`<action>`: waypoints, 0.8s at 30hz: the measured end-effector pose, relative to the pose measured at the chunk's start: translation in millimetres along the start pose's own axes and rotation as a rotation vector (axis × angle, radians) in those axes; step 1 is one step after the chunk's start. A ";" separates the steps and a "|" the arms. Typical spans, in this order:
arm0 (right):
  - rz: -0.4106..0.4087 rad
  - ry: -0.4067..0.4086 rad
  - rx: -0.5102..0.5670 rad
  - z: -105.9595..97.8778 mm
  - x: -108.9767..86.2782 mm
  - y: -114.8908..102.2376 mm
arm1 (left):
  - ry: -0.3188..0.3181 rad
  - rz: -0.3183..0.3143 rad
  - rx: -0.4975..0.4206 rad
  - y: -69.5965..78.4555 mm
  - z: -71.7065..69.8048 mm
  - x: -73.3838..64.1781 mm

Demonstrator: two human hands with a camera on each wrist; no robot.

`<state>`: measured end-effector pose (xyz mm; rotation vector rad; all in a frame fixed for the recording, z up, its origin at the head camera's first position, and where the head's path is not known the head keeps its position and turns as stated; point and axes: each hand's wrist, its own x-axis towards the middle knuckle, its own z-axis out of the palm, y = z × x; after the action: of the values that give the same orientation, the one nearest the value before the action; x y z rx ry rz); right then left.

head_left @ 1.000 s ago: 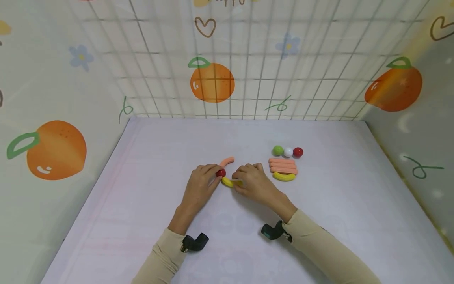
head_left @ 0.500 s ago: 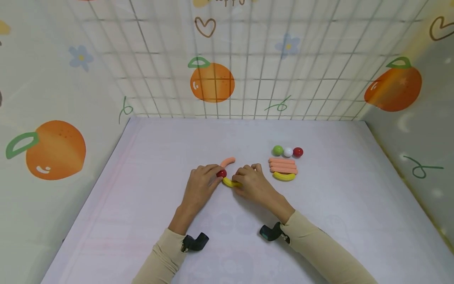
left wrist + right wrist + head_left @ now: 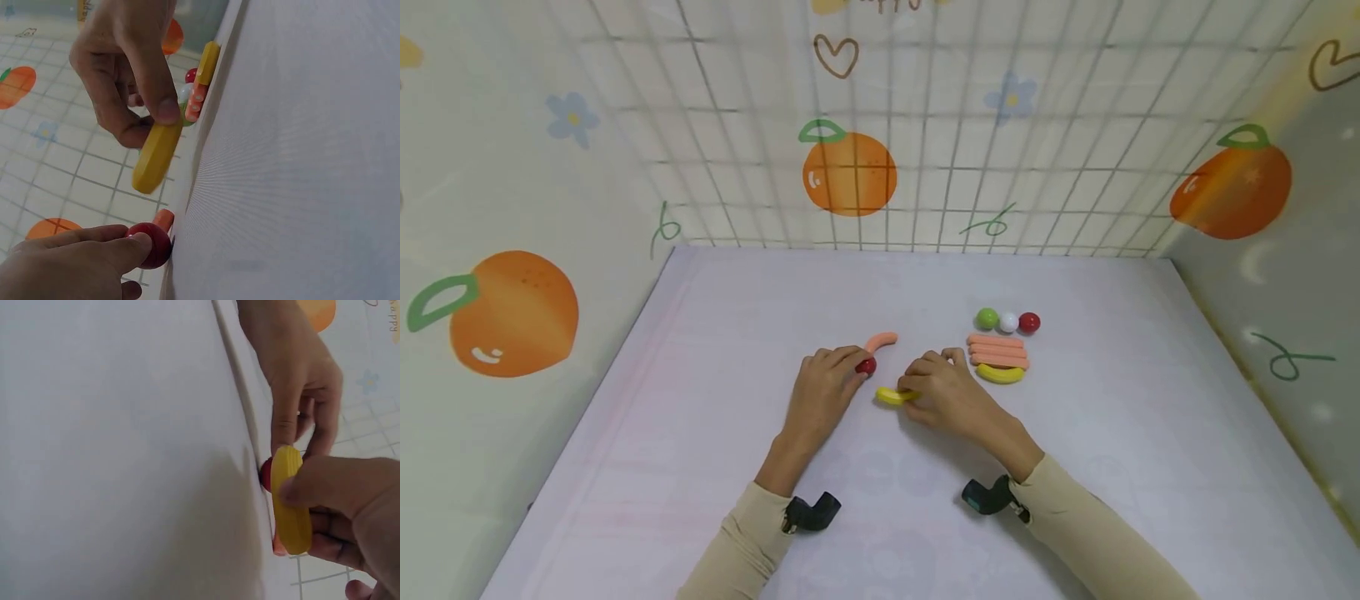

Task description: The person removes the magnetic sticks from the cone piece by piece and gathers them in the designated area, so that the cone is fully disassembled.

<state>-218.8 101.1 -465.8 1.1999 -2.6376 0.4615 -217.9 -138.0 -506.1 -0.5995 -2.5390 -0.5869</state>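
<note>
My left hand pinches a small red ball between thumb and fingers, low at the table surface. Just behind that ball lies a curved pink toy sausage, apart from the other sausages. A yellow toy banana is pinched by my right hand; in the left wrist view it hangs above the table and slants. The right wrist view has the banana in front of the red ball, hiding part of it.
To the right, several pink sausages lie stacked side by side, with another yellow banana against their near side. Behind them a green ball, a white ball and a red ball form a row.
The banana in my right hand has come away from beside the red ball, toward me and slightly right, and has turned a little. My left hand stays in place on the ball.
</note>
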 end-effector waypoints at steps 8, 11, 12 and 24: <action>0.044 0.106 0.052 -20.2 -16.3 10.3 | 0.012 -0.029 -0.085 -1.0 2.9 0.1; 0.049 0.138 0.047 -27.3 -22.9 15.6 | 0.005 -0.030 -0.088 -0.1 2.6 -0.1; 0.050 0.149 0.046 -29.5 -24.9 17.4 | 0.003 -0.030 -0.088 0.1 2.5 -0.1; 0.006 0.240 -0.013 -54.4 -51.4 34.4 | 0.021 -0.026 -0.133 1.2 2.6 -0.1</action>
<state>-208.5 178.0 -438.0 1.0599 -2.4378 0.5513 -218.1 -135.8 -507.9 -0.6030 -2.5056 -0.7720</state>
